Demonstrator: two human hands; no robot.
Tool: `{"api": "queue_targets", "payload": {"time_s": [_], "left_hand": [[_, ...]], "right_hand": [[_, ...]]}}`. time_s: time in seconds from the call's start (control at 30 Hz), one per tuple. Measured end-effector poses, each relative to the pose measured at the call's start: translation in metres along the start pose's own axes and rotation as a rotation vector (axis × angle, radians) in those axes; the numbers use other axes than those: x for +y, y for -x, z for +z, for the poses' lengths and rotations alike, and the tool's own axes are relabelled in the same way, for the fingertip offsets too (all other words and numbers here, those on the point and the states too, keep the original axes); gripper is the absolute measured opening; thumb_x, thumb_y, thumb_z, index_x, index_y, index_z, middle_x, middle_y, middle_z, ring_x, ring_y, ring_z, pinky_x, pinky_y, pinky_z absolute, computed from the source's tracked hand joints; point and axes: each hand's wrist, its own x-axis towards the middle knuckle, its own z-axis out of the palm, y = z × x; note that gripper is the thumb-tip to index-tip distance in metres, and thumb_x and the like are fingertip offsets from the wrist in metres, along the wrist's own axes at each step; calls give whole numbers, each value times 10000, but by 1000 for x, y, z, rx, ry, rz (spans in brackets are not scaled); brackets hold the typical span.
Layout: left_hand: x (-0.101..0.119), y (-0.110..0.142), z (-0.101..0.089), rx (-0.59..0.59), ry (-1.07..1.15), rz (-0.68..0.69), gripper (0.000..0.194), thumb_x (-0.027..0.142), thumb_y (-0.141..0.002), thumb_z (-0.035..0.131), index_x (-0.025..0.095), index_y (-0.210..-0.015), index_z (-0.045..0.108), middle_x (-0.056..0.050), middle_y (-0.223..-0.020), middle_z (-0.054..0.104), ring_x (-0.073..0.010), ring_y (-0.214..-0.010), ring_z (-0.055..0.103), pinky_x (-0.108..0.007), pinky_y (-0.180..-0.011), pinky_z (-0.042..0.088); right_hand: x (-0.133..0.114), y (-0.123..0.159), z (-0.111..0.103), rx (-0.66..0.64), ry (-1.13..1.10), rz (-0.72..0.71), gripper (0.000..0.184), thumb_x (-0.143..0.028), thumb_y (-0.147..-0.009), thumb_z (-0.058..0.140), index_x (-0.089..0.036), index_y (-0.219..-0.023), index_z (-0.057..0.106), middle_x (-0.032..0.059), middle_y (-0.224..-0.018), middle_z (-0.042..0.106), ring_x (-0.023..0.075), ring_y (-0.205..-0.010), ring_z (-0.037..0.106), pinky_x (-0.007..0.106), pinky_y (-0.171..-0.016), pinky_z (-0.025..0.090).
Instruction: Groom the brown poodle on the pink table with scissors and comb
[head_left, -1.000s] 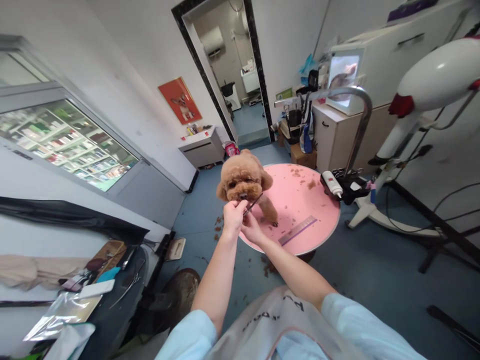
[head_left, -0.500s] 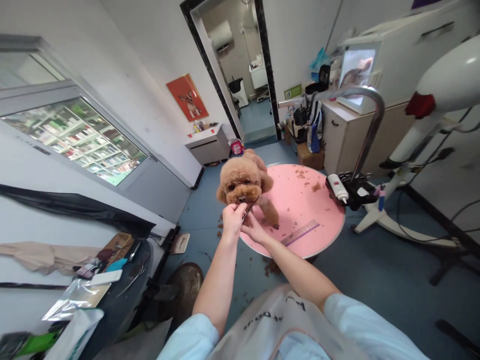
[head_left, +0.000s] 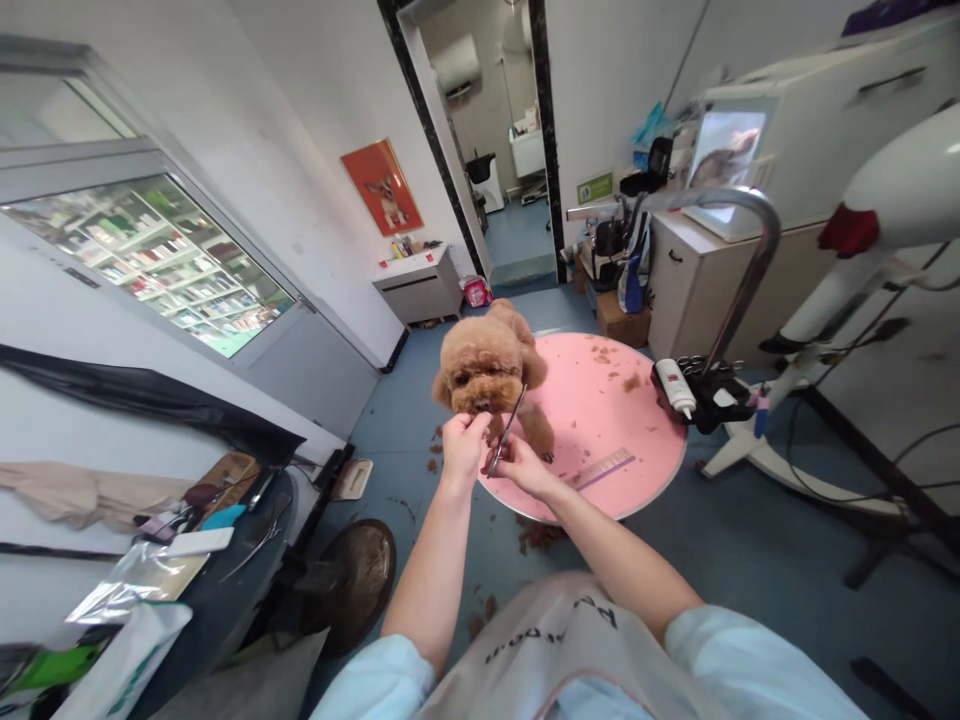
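Observation:
A curly brown dog [head_left: 480, 350] stands at the left edge of the round pink grooming table [head_left: 600, 400], facing me. Just under its muzzle, my left hand [head_left: 462, 448] is closed at the chin; its fingertips are partly lost in the fur. My right hand [head_left: 523, 468] grips a pair of scissors [head_left: 510, 422] by the handles, the blades pointing up beside the dog's cheek. A purple-edged comb [head_left: 604, 468] lies on the table to the right of the dog, among tufts of cut fur.
A black tool tray [head_left: 712, 400] with a white bottle [head_left: 675, 388] sits at the table's right edge under a bent metal post [head_left: 750, 270]. To the left are a dark side table [head_left: 240, 570] and a round stool [head_left: 367, 580]. A white dryer [head_left: 900, 170] stands at right.
My right hand has drawn slightly down and right with the scissors, whose blades now point more upright beside the muzzle. My left hand stays at the chin. The camera view has shifted a little.

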Motion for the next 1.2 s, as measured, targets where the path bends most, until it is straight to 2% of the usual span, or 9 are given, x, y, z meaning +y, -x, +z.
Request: {"api": "queue_targets", "payload": {"time_s": [0.17, 0.27, 0.33, 0.43, 0.57, 0.67, 0.87, 1.03, 1.2], "left_hand": [[-7, -3, -4, -1, -2, 34, 262, 318, -583, 655, 134, -502, 488, 40, -449, 448, -50, -449, 388, -187, -471, 294], [-8, -2, -4, -6, 1, 27, 261, 314, -584, 653, 137, -498, 482, 38, -453, 451, -50, -453, 385, -190, -475, 294], [-8, -1, -4, -12, -3, 25, 261, 319, -590, 647, 137, -496, 485, 34, -455, 456, -52, -455, 386, -192, -476, 294], [-7, 1, -4, -4, -8, 27, 252, 315, -587, 643, 137, -490, 493, 27, -452, 463, -56, -455, 392, -196, -476, 298], [-8, 3, -4, -14, -2, 32, 236, 293, -583, 643, 138, -477, 500, 23, -451, 470, -58, -459, 395, -200, -486, 307], [-8, 5, -4, -19, -11, 23, 237, 297, -587, 638, 140, -470, 505, 23, -446, 468, -61, -458, 390, -205, -487, 302], [-7, 5, -6, -26, -10, 34, 243, 298, -590, 633, 147, -455, 500, 25, -438, 452, -70, -466, 390, -213, -499, 297], [-9, 4, -9, -41, -42, 64, 267, 312, -623, 628, 149, -452, 505, 22, -445, 451, -73, -477, 396, -215, -516, 303], [-11, 3, -10, -27, -32, 68, 256, 302, -620, 629, 151, -454, 507, 23, -451, 446, -72, -479, 383, -214, -503, 291]], "right_hand": [[-23, 19, 4, -19, 4, 117, 384, -217, -608, 724, -197, -899, 474, -34, -763, 575, 128, -739, 597, 292, -721, 491], [-39, 29, 8, 27, -14, 260, 421, -221, -587, 716, -204, -910, 446, -48, -710, 585, 148, -679, 637, 288, -647, 495], [-49, 34, 11, 55, -55, 294, 401, -259, -611, 687, -202, -928, 449, -35, -723, 612, 151, -682, 654, 284, -656, 493], [-60, 37, 15, 68, -65, 308, 368, -275, -629, 659, -198, -937, 474, -30, -743, 624, 137, -693, 661, 271, -681, 491], [-69, 39, 19, 88, 3, 338, 424, -233, -552, 706, -204, -891, 454, -52, -676, 594, 153, -632, 655, 263, -598, 485], [-73, 41, 21, 115, -38, 346, 411, -305, -589, 678, -200, -923, 462, -33, -701, 617, 154, -642, 660, 262, -600, 482], [-76, 42, 21, 103, 23, 373, 452, -257, -550, 717, -205, -917, 458, -54, -677, 591, 157, -635, 659, 274, -607, 487], [-76, 43, 23, 122, -64, 353, 415, -355, -617, 672, -196, -948, 479, -29, -731, 623, 140, -660, 663, 262, -634, 488], [-77, 42, 26, 127, -77, 355, 484, -273, -548, 736, -208, -941, 462, -63, -674, 587, 147, -630, 657, 261, -602, 484]]}}
